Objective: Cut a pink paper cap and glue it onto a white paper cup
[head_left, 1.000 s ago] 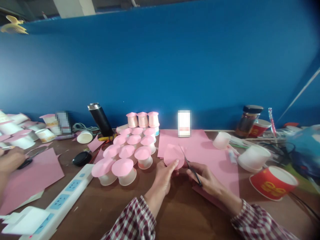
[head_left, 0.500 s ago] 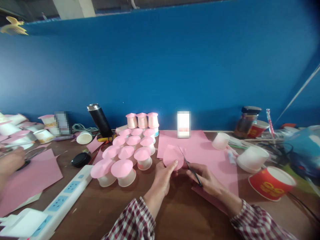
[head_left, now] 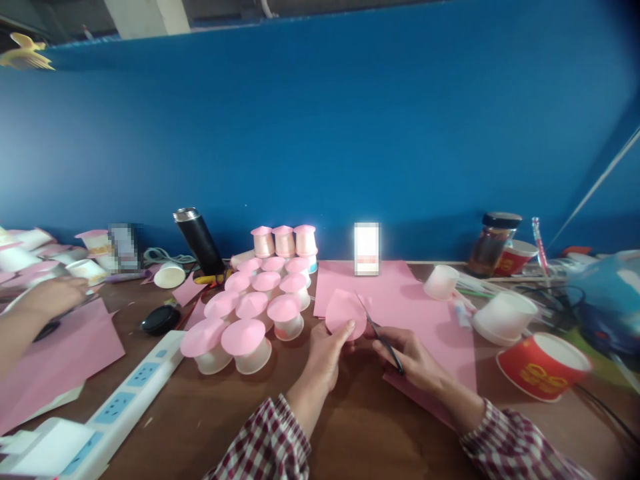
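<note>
Left hand: the left hand (head_left: 326, 357) is held near the centre of the wooden table (head_left: 350, 433), its thumb and fingers pinched on the lower edge of a rounded pink paper piece (head_left: 345, 312); the grasp is unchanged from a second ago.
Right hand: the right hand (head_left: 417, 363) is closed around the handles of black scissors (head_left: 383, 337), whose blades point far and left and meet the right edge of the pink paper piece; the same place is kept as in the earlier frames.
Pink paper piece: it is held just above the near edge of a large pink sheet (head_left: 400, 300) lying on the table, right of the capped cups.
Capped cups: a cluster of paper cups with pink caps (head_left: 247, 337) stands just left of the left hand, untouched and unmoved.
Other person: at the far left, another person's hand (head_left: 47, 299) has been raised and shifted right since a second ago, and now lies over another pink sheet (head_left: 60, 353); whether anything is held there cannot be told.
Right side: a red paper bowl (head_left: 543, 365) and white cups (head_left: 505, 317) stand as before.
Near left: a white power strip (head_left: 125, 393) lies unmoved.
</note>
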Demonstrator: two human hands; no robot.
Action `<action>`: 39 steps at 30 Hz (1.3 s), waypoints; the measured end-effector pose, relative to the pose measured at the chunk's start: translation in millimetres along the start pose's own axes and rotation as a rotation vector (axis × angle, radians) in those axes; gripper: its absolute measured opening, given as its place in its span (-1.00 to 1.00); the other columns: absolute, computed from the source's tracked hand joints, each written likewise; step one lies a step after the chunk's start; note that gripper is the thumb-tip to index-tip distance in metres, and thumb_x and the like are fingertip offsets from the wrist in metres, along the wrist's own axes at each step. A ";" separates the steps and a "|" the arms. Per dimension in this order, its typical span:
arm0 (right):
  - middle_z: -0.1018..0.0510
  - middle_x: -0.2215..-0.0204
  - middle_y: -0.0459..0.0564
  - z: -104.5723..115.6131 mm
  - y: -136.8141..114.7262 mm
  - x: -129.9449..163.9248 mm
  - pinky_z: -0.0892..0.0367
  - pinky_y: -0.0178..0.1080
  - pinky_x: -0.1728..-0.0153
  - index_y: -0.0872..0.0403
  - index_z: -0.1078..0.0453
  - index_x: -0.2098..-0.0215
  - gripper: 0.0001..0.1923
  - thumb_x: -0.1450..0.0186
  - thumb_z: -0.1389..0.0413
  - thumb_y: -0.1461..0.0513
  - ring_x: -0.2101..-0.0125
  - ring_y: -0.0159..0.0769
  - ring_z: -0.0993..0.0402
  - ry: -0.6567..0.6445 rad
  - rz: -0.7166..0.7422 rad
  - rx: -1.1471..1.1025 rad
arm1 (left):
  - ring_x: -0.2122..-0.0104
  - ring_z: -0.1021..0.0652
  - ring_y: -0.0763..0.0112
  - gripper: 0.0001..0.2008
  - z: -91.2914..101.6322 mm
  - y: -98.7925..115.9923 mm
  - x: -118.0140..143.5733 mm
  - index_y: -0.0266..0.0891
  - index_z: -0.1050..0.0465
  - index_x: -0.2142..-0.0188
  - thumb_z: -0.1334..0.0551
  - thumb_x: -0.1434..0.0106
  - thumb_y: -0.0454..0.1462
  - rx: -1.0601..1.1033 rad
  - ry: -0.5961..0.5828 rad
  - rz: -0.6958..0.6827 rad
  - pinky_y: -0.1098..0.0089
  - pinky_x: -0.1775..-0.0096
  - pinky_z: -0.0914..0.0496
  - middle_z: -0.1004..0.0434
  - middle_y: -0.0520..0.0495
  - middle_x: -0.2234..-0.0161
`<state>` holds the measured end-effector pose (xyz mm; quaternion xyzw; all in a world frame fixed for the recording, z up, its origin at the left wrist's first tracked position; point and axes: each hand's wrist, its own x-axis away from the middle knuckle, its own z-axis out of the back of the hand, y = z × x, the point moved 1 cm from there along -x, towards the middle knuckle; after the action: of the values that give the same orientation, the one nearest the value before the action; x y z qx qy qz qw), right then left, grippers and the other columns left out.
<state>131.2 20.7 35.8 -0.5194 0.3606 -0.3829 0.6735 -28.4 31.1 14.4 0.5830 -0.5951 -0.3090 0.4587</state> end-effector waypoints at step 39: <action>-0.48 0.50 -0.06 -1.7 7.0 -1.3 -0.21 -0.41 0.57 0.14 -0.43 0.02 -0.59 -0.29 -0.05 0.06 0.57 -0.44 -0.27 -0.015 0.029 -0.024 | 0.62 -0.35 0.55 -0.63 4.5 -4.4 -5.3 -0.42 -0.48 0.43 -0.38 0.05 -0.10 -0.087 -0.026 -0.063 0.50 0.58 -0.24 -0.46 -0.07 0.57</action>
<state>130.1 22.4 28.7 -0.5250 0.3675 -0.3650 0.6753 -31.2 34.9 7.7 0.5769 -0.5682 -0.3565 0.4661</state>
